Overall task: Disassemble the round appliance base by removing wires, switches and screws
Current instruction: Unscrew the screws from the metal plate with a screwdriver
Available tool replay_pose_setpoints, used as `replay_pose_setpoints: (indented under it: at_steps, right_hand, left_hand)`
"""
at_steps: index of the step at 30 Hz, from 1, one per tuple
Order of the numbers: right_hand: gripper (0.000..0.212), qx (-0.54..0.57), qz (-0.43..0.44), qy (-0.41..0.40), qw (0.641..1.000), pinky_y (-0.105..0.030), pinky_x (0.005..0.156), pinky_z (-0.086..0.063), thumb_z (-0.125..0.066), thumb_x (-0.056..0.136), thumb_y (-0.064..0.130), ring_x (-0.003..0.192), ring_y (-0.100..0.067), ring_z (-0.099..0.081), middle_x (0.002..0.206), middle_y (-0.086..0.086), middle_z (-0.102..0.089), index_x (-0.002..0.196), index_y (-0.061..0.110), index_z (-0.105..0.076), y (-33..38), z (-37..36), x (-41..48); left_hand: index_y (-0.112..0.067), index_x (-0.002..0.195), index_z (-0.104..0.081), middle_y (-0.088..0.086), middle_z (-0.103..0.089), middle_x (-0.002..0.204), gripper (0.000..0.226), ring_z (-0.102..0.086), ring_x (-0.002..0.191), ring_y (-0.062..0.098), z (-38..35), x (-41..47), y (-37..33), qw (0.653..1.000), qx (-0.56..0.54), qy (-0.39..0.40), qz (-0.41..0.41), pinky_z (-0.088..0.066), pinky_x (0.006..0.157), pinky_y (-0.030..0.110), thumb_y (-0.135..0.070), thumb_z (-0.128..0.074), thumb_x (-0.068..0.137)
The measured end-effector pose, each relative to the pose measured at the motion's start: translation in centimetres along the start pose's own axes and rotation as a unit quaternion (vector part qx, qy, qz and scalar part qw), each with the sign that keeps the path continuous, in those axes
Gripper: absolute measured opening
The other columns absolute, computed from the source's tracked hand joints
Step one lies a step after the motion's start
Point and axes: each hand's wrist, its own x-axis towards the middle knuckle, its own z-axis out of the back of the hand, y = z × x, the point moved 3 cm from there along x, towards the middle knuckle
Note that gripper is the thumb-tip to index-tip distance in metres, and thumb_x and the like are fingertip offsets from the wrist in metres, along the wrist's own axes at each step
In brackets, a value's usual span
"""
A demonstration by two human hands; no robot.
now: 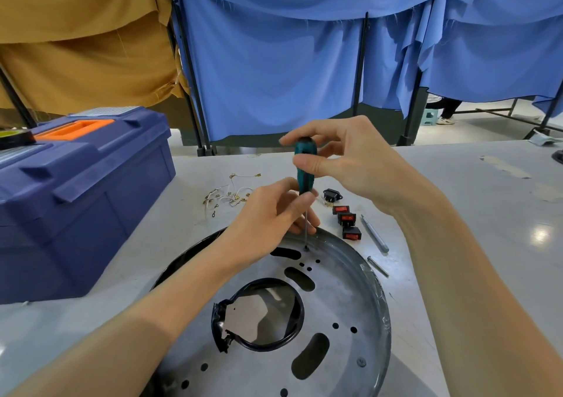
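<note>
The round metal appliance base (pixel 341 308) lies flat on the table in front of me, with a black-rimmed hole in its middle. A teal-handled screwdriver (pixel 305 168) stands upright, its tip in a screw (pixel 306 248) near the base's far rim. My right hand (pixel 350 162) pinches the top of the handle. My left hand (pixel 271 217) holds the lower handle and shaft. Behind the base lie three red rocker switches (pixel 347 220), a black socket part (pixel 332 195) and a heap of loose white wires (pixel 228 195).
A blue toolbox (pixel 76 189) with an orange handle stands at the left. Two metal rods (pixel 376 238) lie right of the switches. Blue and tan cloth screens hang behind the table. A person's feet show under the cloth at the far right.
</note>
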Motion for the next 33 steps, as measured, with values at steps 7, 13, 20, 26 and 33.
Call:
replay_pose_setpoints:
  at_steps: [7, 13, 20, 26, 33]
  right_hand:
    - [0.017, 0.031, -0.016, 0.03, 0.999, -0.015, 0.082, -0.053, -0.068, 0.089, 0.014, 0.09, -0.006, -0.068, 0.095, 0.006, -0.073, 0.101, 0.025, -0.073, 0.2, 0.1, -0.1]
    - [0.029, 0.009, -0.022, -0.024, 0.999, -0.021, 0.082, -0.056, -0.076, 0.081, 0.011, 0.084, -0.008, -0.067, 0.092, 0.001, -0.071, 0.105, 0.025, -0.072, -0.2, 0.5, 0.1]
    - [0.016, 0.003, -0.031, 0.017, 0.999, -0.009, 0.071, -0.05, -0.076, 0.08, 0.031, 0.086, -0.002, -0.065, 0.096, 0.008, -0.07, 0.095, 0.035, -0.074, -0.2, 0.2, -0.1]
    - [0.031, 0.044, -0.043, 0.009, 0.998, -0.04, 0.092, -0.055, -0.062, 0.088, -0.004, 0.097, -0.024, -0.069, 0.102, -0.003, -0.073, 0.109, 0.018, -0.07, -0.5, 0.8, 0.0]
    - [0.022, -0.013, -0.022, 0.005, 1.0, -0.016, 0.08, -0.05, -0.076, 0.081, 0.025, 0.086, -0.008, -0.064, 0.098, 0.004, -0.068, 0.102, 0.033, -0.073, -0.1, 0.4, -0.1]
  left_hand:
    - [-0.012, 0.102, -0.056, 0.006, -0.075, 0.081, 0.017, -0.073, 0.075, 0.018, 0.1, 0.1, 0.0, 1.0, -0.003, -0.008, 0.007, -0.06, 0.076, 0.034, -0.028, -0.057, 0.095]
    - [-0.015, 0.116, -0.06, 0.01, -0.074, 0.085, 0.021, -0.072, 0.078, 0.02, 0.0, -0.1, 0.0, 1.0, -0.03, 0.005, -0.001, -0.058, 0.075, 0.026, -0.02, -0.044, 0.102]
    - [-0.013, 0.108, -0.056, 0.007, -0.075, 0.083, 0.036, -0.073, 0.075, 0.018, 0.2, 0.0, 0.0, 1.0, -0.014, -0.006, 0.003, -0.059, 0.075, 0.028, -0.04, -0.06, 0.085]
    - [-0.012, 0.108, -0.06, 0.011, -0.074, 0.084, 0.019, -0.072, 0.078, 0.02, 0.1, 0.1, 0.1, 0.999, -0.032, 0.0, -0.002, -0.059, 0.074, 0.025, -0.019, -0.044, 0.102]
    - [-0.011, 0.108, -0.058, 0.01, -0.074, 0.082, 0.022, -0.072, 0.075, 0.02, 0.2, 0.0, 0.0, 1.0, -0.027, -0.008, 0.006, -0.058, 0.072, 0.024, -0.028, -0.052, 0.096]
